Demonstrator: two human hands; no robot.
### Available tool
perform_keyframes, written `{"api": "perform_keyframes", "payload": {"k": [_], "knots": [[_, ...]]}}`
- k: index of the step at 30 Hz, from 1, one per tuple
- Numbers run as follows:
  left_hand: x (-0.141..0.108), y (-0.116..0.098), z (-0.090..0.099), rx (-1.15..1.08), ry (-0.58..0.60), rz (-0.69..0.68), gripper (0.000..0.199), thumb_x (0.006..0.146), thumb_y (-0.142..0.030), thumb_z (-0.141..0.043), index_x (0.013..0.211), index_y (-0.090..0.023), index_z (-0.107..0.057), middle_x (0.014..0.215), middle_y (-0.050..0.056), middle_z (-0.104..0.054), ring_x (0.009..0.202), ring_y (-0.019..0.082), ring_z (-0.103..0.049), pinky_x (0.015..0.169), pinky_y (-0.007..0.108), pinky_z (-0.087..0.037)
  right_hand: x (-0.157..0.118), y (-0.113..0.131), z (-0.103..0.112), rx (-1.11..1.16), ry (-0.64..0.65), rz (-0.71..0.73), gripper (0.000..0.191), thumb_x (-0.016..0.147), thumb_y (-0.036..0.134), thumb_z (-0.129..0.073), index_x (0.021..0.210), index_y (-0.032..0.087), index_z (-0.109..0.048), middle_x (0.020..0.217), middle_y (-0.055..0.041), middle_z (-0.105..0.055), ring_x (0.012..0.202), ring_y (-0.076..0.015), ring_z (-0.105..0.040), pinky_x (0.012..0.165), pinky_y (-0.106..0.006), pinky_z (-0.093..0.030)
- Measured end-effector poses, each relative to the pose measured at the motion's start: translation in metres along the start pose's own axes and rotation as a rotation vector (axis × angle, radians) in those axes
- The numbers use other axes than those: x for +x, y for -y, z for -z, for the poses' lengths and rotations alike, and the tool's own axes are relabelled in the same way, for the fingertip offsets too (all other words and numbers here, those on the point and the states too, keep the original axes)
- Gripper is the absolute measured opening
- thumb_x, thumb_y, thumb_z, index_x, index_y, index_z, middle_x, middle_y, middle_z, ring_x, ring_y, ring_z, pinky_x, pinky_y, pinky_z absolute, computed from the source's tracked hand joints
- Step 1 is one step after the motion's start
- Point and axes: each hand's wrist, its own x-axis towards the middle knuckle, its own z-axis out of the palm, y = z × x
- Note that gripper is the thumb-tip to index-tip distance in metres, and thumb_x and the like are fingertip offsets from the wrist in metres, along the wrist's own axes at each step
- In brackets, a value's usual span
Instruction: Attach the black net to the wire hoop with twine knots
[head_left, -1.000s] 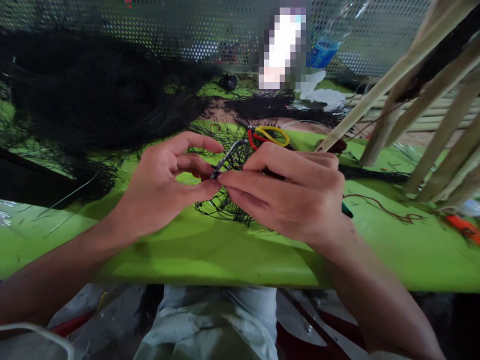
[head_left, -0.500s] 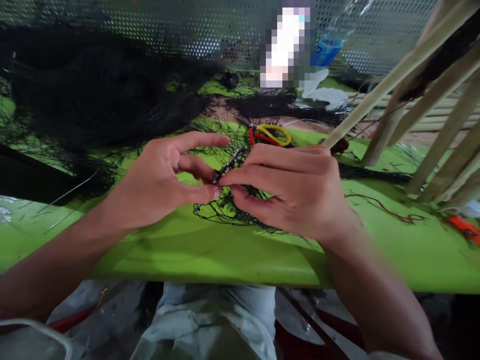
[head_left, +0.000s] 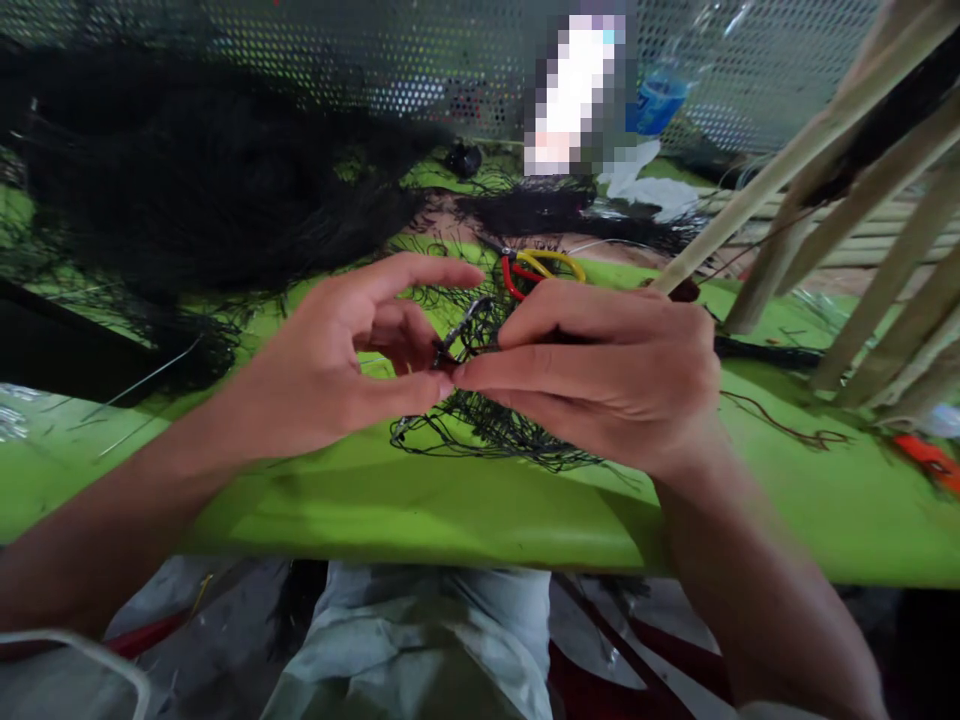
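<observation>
Over the green work surface (head_left: 420, 510), my left hand (head_left: 337, 360) pinches a thin dark knotted cord (head_left: 470, 318) between thumb and a bent finger, its index finger stretched out above. My right hand (head_left: 600, 370) meets it at the same spot, thumb and fingers pressed together on the cord's edge; the exact grip there is too small to tell. Black netting (head_left: 517, 440) lies loosely below and behind the fingers. Scissors with red and yellow handles (head_left: 551, 265) rest just beyond my right hand.
A large heap of black netting (head_left: 210, 190) fills the back left. Wooden sticks (head_left: 795, 150) lean in from the right. A blurred bright upright object (head_left: 574, 95), a blue-labelled bottle (head_left: 660, 100) and white plastic (head_left: 652, 185) are at the back; an orange tool (head_left: 926, 460) lies far right.
My right hand has shifted slightly right, and its fingers are straighter and closer together. The left hand has moved a little right, its index finger reaching further over the cord.
</observation>
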Motion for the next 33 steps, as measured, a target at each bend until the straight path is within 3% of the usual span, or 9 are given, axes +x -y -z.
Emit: {"api": "perform_keyframes", "payload": {"k": [5,14,18,24,28,30,33], "knots": [[0.000,0.003,-0.002,0.033,0.138,-0.113,0.054,0.083,-0.011,-0.073,0.133,-0.032,-0.070,0.089,0.001,-0.073,0.078,0.018,-0.074,0.063,0.024,-0.061,0.001,0.000,0.006,0.056,-0.013,-0.024,0.014,0.098,0.019,-0.072,0.090,0.027,-0.081,0.099,-0.0050,-0.063,0.082,-0.0142,-0.063,0.065,-0.029,-0.053],[-0.006,-0.002,-0.007,0.210,0.088,-0.195,0.035,0.087,-0.015,-0.070,0.120,-0.027,-0.074,0.090,0.000,-0.076,0.068,0.015,-0.069,0.063,0.027,-0.058,0.007,0.001,0.013,0.193,0.037,-0.033,0.007,0.094,0.017,-0.078,0.095,0.022,-0.083,0.097,-0.0039,-0.056,0.084,-0.0124,-0.058,0.066,-0.029,-0.051],[-0.006,-0.002,-0.006,0.268,0.079,-0.236,0.021,0.091,-0.027,-0.075,0.113,-0.028,-0.076,0.092,0.000,-0.079,0.067,0.016,-0.071,0.064,0.029,-0.055,0.007,0.002,0.016,0.216,0.039,-0.081,0.010,0.093,0.017,-0.078,0.093,0.025,-0.084,0.098,-0.0043,-0.058,0.078,-0.0127,-0.059,0.059,-0.028,-0.051],[-0.004,0.000,-0.004,0.396,0.021,-0.407,0.017,0.091,-0.020,-0.076,0.106,-0.029,-0.079,0.086,-0.002,-0.080,0.059,0.013,-0.066,0.060,0.028,-0.049,0.010,0.007,0.017,0.216,0.070,-0.099,0.013,0.093,0.015,-0.078,0.089,0.026,-0.083,0.098,-0.0046,-0.061,0.082,-0.0138,-0.061,0.064,-0.029,-0.054],[-0.006,-0.003,-0.005,0.534,-0.025,-0.518,0.008,0.093,-0.020,-0.075,0.100,-0.023,-0.078,0.070,-0.005,-0.071,0.055,0.011,-0.061,0.056,0.027,-0.042,0.010,0.008,0.011,0.226,0.006,-0.107,0.011,0.090,0.013,-0.081,0.086,0.024,-0.082,0.097,-0.0041,-0.058,0.082,-0.0136,-0.059,0.066,-0.029,-0.053],[-0.008,-0.005,-0.006,0.595,-0.055,-0.546,0.006,0.093,-0.022,-0.073,0.097,-0.020,-0.078,0.070,-0.003,-0.066,0.059,0.011,-0.060,0.057,0.027,-0.041,0.010,0.007,0.008,0.286,-0.029,-0.123,0.010,0.089,0.015,-0.083,0.086,0.024,-0.082,0.097,-0.0039,-0.058,0.082,-0.0136,-0.059,0.067,-0.028,-0.053],[-0.010,-0.009,-0.004,0.684,-0.120,-0.606,0.013,0.090,-0.026,-0.069,0.092,-0.017,-0.078,0.093,0.009,-0.068,0.085,0.021,-0.064,0.072,0.036,-0.048,0.009,0.003,0.005,0.369,-0.028,-0.145,0.010,0.088,0.016,-0.084,0.087,0.026,-0.082,0.096,-0.0031,-0.059,0.085,-0.0143,-0.060,0.072,-0.028,-0.053]]}}
